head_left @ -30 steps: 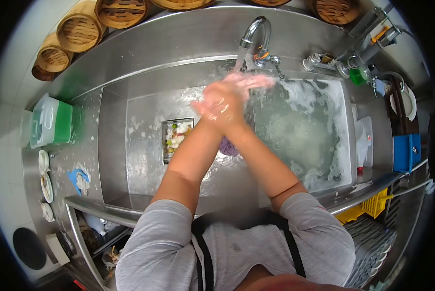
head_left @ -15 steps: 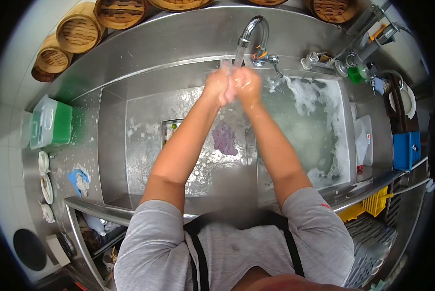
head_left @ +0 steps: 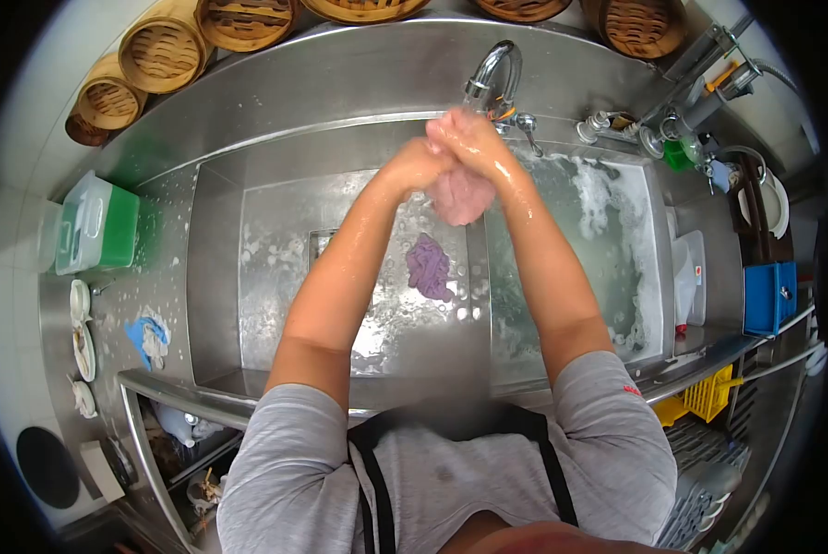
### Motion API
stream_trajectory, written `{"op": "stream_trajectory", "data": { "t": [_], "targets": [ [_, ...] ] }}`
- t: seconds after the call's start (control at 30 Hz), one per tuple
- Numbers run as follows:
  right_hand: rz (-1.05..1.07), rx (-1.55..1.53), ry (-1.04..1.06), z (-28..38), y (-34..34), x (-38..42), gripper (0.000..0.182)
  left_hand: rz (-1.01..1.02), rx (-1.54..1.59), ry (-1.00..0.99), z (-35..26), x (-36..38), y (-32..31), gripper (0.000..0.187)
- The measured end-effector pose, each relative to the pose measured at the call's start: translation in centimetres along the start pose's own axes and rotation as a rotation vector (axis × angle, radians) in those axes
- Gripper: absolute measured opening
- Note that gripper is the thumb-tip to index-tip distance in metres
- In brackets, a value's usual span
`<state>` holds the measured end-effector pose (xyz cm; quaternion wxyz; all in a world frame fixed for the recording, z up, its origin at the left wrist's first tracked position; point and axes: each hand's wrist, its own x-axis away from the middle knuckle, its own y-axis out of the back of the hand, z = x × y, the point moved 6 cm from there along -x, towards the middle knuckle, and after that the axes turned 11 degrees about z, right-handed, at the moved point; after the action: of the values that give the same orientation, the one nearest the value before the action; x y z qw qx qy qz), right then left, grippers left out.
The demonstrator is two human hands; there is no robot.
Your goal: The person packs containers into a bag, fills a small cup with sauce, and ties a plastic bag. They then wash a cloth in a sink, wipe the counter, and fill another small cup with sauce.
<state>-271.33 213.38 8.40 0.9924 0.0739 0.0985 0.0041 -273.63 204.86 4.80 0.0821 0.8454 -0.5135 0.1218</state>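
Note:
A wet pink cloth [head_left: 461,196] hangs below my two hands, over the divider between the two sink basins. My left hand [head_left: 420,165] is closed on the cloth from the left side. Higher up, right under the spout of the tap [head_left: 494,66], my right hand [head_left: 468,140] grips the bunched upper part of it. My hands press together, so some fingers are hidden. A crumpled purple cloth [head_left: 429,267] lies on the wet floor of the left basin [head_left: 276,305], untouched by either hand.
Cloudy, foamy water fills the right basin [head_left: 571,249]. A tub of green liquid [head_left: 109,226] and a blue-and-white cloth [head_left: 148,340] stand on the left ledge. Bamboo steamers [head_left: 163,54] line the back. A blue box [head_left: 770,297] sits at right.
The pink cloth, earlier mostly bunched inside my hands under the stream, now hangs down in view. My right hand has risen toward the spout. The purple cloth stays put.

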Motion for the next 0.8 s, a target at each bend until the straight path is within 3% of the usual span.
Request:
{"op": "stream_trajectory", "data": {
  "t": [0.1, 0.13, 0.23, 0.27, 0.37, 0.4, 0.5, 0.53, 0.6, 0.63, 0.7, 0.77, 0.8],
  "targets": [
    [-0.053, 0.000, -0.069, -1.8, 3.4, 1.1, 0.023, 0.149, 0.184, -0.143, -0.7, 0.9, 0.8, 0.030],
    [-0.112, -0.304, -0.108, -3.1, 3.9, 1.0, 0.022, 0.109, 0.404, -0.189, -0.8, 0.4, 0.6, 0.028],
    [-0.340, -0.384, 0.078, -1.1, 0.6, 1.6, 0.012, -0.015, 1.061, -0.319, 0.1, -2.8, -1.5, 0.026],
    [-0.314, -0.082, 0.305, 0.0, -1.4, 1.7, 0.014, 0.322, 1.158, -0.481, 3.3, -6.5, -0.4, 0.034],
    [-0.454, 0.266, 0.351, 1.7, -1.6, 1.6, 0.025, 0.421, 1.091, -0.760, 6.4, -8.8, -0.5, 0.038],
    [-0.476, 0.272, 0.292, 1.3, -0.9, 1.3, 0.026, 0.045, 1.078, -0.471, 4.5, -7.2, -0.5, 0.036],
    [-0.492, 0.071, -0.030, -1.1, 2.6, -0.1, 0.021, -0.189, 0.899, -0.123, 1.0, -5.0, -1.8, 0.032],
    [-0.531, 0.267, 0.142, 0.3, 1.9, 0.1, 0.021, -0.035, 0.987, -0.205, 0.8, -6.2, -1.8, 0.030],
    [-0.589, 0.661, 0.493, 2.8, -2.5, 1.7, 0.020, -0.127, 0.966, -0.141, 1.5, -5.3, -0.3, 0.030],
    [-0.511, 0.711, 0.466, 3.4, -3.0, 2.0, 0.020, -0.175, 0.954, -0.105, 2.0, -4.8, 0.3, 0.030],
    [-0.349, 0.804, 0.418, 4.6, -4.0, 2.7, 0.022, 0.011, 0.931, -0.181, 1.7, -4.6, -0.5, 0.029],
    [-0.455, 0.713, 0.218, 1.4, 0.0, 0.0, 0.025, 0.193, 0.900, -0.259, 1.2, -4.2, -1.1, 0.028],
    [-0.282, 0.602, -0.175, 2.2, 1.3, -0.7, 0.025, 0.268, 0.975, -0.183, -1.0, -0.9, -3.1, 0.027]
  ]
}}
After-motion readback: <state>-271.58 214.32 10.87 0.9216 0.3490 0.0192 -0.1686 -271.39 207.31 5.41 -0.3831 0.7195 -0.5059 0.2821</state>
